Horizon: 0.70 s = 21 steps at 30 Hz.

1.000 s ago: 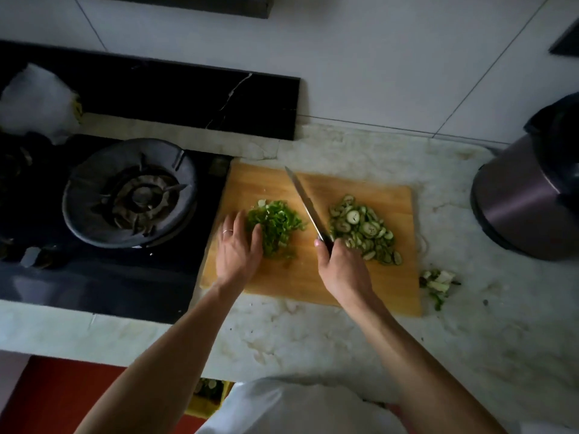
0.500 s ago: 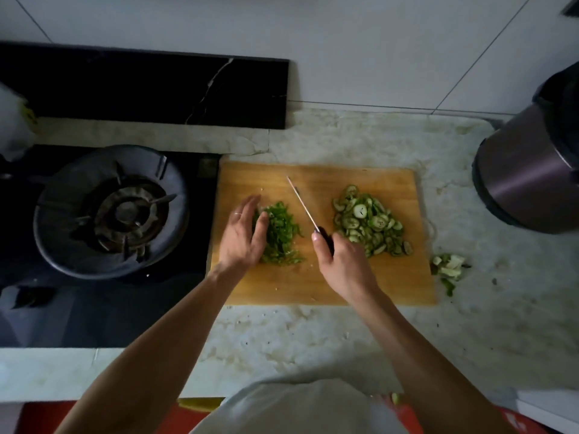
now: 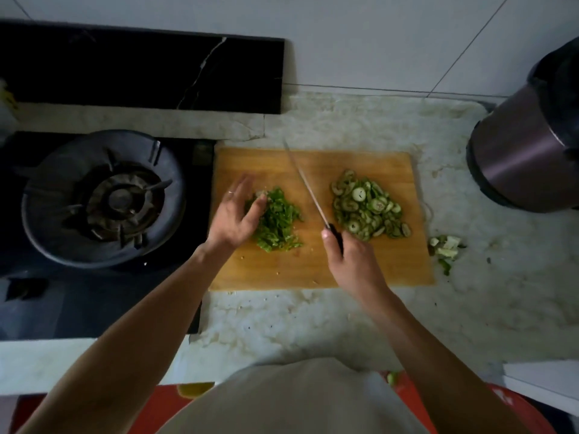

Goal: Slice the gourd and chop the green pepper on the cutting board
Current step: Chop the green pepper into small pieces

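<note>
Head: pepper (image 3: pixel 277 219) touching left hand (image 3: pixel 235 214).

Cutting board (image 3: pixel 316 270) was pale wood, matt, fine grain. Knife (image 3: pixel 308 192) had a thin shiny metal blade and a black handle, material unclear. Countertop (image 3: pixel 344 321) looked like veined marble, dull and mottled. Wall strip (image 3: pixel 141 70) behind the hob was glossy black stone with a white vein; wall above, smooth light tile. Burner ring (image 3: pixel 103 198) was dark matt metal on a glossy black hob (image 3: pixel 94 302). Cooker (image 3: pixel 526 151) body was brushed metal with a satin sheen
</note>
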Each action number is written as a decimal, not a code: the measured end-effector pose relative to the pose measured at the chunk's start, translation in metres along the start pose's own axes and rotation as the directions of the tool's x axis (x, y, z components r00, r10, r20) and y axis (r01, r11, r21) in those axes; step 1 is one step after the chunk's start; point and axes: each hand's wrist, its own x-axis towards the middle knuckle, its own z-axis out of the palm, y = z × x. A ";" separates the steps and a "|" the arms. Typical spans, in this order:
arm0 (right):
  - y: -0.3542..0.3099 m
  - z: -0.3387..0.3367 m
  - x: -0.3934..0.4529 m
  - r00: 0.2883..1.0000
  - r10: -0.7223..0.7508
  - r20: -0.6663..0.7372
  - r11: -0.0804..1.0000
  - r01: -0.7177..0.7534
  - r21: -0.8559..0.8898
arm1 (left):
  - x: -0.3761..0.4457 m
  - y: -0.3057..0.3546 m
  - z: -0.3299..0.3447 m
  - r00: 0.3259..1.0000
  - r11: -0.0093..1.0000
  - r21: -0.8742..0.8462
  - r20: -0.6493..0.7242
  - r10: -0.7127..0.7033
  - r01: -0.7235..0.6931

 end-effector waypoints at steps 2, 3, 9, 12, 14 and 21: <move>0.007 -0.003 -0.014 0.999 0.048 -0.022 0.999 -0.049 -0.009 | -0.022 0.002 0.000 1.000 0.987 0.159 0.005 -0.004 0.003; 0.011 -0.003 -0.021 0.997 0.070 -0.013 0.997 -0.070 -0.022 | -0.036 0.007 0.006 0.999 0.964 0.261 0.037 0.038 -0.046; 0.011 0.012 -0.040 0.990 0.048 0.131 0.997 -0.040 -0.059 | -0.084 0.028 0.066 0.985 0.798 0.586 0.164 0.055 -0.142; 0.009 0.003 -0.042 0.991 0.027 0.130 0.999 -0.031 0.027 | -0.070 0.026 0.069 0.988 0.759 0.638 0.149 0.042 -0.128; 0.012 -0.004 -0.045 0.995 0.053 0.086 0.996 -0.059 0.073 | -0.055 0.023 0.059 0.991 0.748 0.654 0.129 0.036 -0.113; 0.018 0.002 -0.050 0.985 0.158 0.068 0.986 -0.162 0.047 | -0.046 0.018 0.039 0.992 0.810 0.580 0.126 0.016 -0.087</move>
